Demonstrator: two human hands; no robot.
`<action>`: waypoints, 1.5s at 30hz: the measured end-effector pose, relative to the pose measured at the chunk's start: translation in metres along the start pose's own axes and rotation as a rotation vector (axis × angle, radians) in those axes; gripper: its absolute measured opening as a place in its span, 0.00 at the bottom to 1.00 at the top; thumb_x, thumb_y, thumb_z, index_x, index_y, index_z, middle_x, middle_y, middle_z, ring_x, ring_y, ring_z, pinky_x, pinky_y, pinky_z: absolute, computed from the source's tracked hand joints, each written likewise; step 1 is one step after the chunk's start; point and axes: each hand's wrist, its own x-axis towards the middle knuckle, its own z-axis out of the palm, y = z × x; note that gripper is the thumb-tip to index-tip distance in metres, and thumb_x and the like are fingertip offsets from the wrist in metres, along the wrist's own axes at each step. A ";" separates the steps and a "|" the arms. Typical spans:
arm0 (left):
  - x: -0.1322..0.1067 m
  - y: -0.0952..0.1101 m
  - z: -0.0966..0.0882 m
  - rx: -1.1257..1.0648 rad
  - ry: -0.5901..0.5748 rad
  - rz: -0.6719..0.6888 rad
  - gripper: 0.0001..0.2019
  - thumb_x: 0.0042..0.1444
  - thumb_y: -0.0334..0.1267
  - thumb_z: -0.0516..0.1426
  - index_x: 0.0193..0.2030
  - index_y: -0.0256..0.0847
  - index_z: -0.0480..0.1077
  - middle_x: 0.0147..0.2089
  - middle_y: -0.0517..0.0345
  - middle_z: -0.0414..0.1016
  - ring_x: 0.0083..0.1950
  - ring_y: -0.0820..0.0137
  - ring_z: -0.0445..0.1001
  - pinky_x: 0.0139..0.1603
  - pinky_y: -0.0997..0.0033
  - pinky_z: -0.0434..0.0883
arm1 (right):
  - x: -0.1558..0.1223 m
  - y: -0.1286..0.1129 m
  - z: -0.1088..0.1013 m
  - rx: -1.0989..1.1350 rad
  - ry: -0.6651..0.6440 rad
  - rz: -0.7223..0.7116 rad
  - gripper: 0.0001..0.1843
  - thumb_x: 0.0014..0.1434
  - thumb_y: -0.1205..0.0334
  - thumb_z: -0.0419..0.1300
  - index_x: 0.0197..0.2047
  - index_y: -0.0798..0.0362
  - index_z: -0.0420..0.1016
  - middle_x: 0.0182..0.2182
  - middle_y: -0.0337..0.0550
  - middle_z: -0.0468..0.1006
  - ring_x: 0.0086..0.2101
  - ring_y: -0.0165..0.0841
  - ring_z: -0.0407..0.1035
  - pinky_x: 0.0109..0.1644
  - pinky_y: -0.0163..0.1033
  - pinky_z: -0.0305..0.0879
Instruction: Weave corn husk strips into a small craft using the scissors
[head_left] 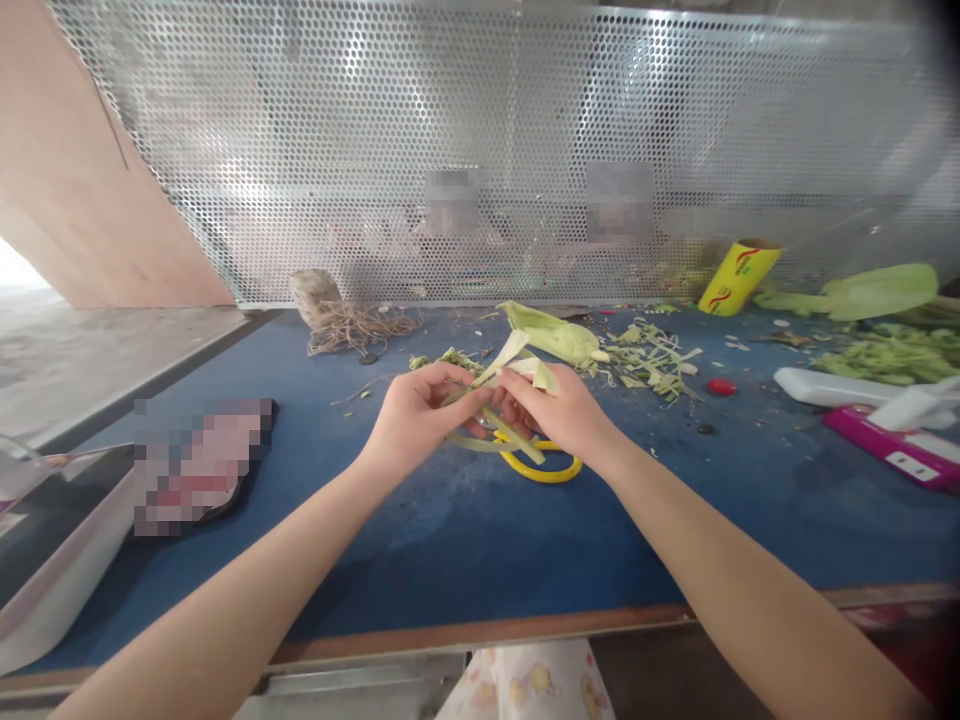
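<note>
Over the middle of the blue table, my left hand [420, 412] pinches a pale green corn husk strip [504, 356] between thumb and fingers. My right hand [564, 412] is closed on the same husk from the other side, its thumb and forefinger almost touching my left fingertips. Narrow ends of husk hang below both hands. Under them lie scissors with yellow handles [553, 476]; their blades are hidden. Just beyond my fingers rests a larger green husk bundle [559, 338], with shredded husk strips [651, 362] beside it.
Twine [358, 328] and a stone-like block [313, 293] sit at the back left. A phone-like dark-edged slab [251, 465] and a white-rimmed tray [90, 560] are left. Rightward are a yellow tube [739, 278], green leaves [881, 292] and a magenta-and-white tool [889, 445]. Perforated metal [375, 130] stands behind.
</note>
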 end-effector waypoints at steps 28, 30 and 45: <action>0.003 -0.001 -0.008 -0.009 -0.294 0.004 0.27 0.50 0.38 0.57 0.54 0.38 0.51 0.24 0.61 0.73 0.21 0.71 0.73 0.18 0.78 0.60 | 0.006 0.005 -0.006 -0.264 0.124 -0.235 0.10 0.46 0.54 0.62 0.26 0.52 0.75 0.38 0.43 0.64 0.42 0.34 0.63 0.47 0.42 0.61; 0.004 0.001 -0.012 0.013 -0.278 0.017 0.23 0.50 0.39 0.57 0.52 0.37 0.56 0.25 0.59 0.74 0.20 0.74 0.71 0.19 0.78 0.61 | 0.008 0.006 -0.009 -0.244 0.164 -0.250 0.09 0.46 0.55 0.62 0.26 0.53 0.74 0.39 0.44 0.65 0.42 0.34 0.64 0.48 0.42 0.61; 0.008 0.001 -0.016 0.330 -0.084 0.204 0.17 0.51 0.47 0.54 0.43 0.38 0.70 0.39 0.52 0.77 0.39 0.66 0.73 0.36 0.71 0.68 | 0.012 0.016 -0.010 -0.158 -0.067 -0.128 0.10 0.48 0.56 0.60 0.27 0.54 0.72 0.31 0.42 0.74 0.35 0.32 0.68 0.41 0.39 0.63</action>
